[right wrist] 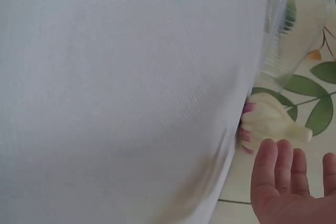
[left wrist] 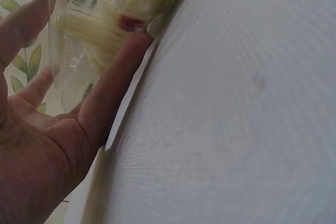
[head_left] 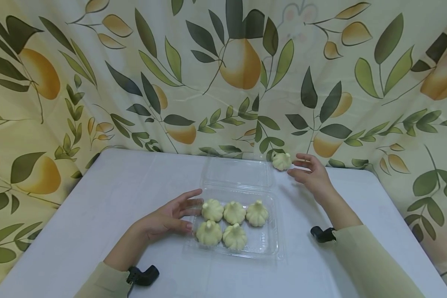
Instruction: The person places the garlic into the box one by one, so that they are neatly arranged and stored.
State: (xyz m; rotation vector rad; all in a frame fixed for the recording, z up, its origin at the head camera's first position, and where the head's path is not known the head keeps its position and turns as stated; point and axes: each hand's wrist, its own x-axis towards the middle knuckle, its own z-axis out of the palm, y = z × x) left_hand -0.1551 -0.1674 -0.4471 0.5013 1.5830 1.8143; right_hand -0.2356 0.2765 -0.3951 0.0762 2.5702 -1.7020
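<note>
A clear plastic clamshell box (head_left: pixel 268 244) lies with its lid (head_left: pixel 238 171) folded back, and several pale garlic bulbs (head_left: pixel 234 237) sit in its base. Spread fingers of my left hand (head_left: pixel 167 217) rest along the left wall of the box. From the left wrist view, its thumb (left wrist: pixel 113 85) reaches the box's lower edge, beside bulbs with purple-red marks (left wrist: pixel 131 23). One more garlic bulb (head_left: pixel 281 161) stands outside, to the right of the lid at the table's far edge. Just right of that bulb is my right hand (head_left: pixel 314 178), fingers extended and holding nothing; its fingertips are close to the bulb.
A white-covered table (head_left: pixel 134 182) carries everything. Behind it hangs a curtain (head_left: pixel 223 103) printed with fruit and leaves. Both wrists wear black camera mounts (head_left: pixel 144 276). The right part of the box base has a bare spot.
</note>
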